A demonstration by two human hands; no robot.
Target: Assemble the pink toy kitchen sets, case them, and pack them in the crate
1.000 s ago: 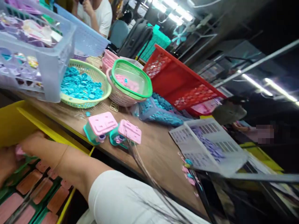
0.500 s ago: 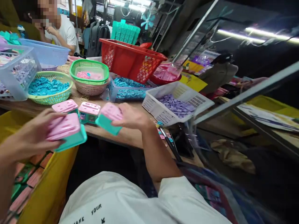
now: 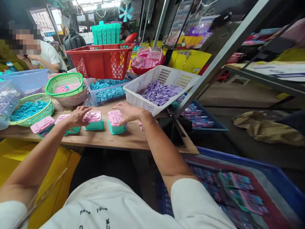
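- Altogether, four pink-lidded teal boxes (image 3: 94,122) stand in a row on one table (image 3: 105,139), along the edge nearest you.
- Behind the row: one red basket (image 3: 101,62), one white basket (image 3: 138,97) of purple pieces, one clear bin (image 3: 97,102) of blue pieces, and one green basket (image 3: 64,94) set on one pale pink basket (image 3: 71,101).
- Half a second earlier, two boxes stood on the table while you held one in each hand; now all four rest on the wood, and your view has turned rightward, showing more of the blue crate (image 3: 238,158).
- Your left hand (image 3: 79,116), palm down, reaches the third box from the left, fingers extended over its lid; your forearm slants upward across the leftmost pair.
- Your right hand (image 3: 130,113) curves around the rightmost box, elbow bent, thumb near the lid.
- Whether either hand grips its box, you cannot tell.
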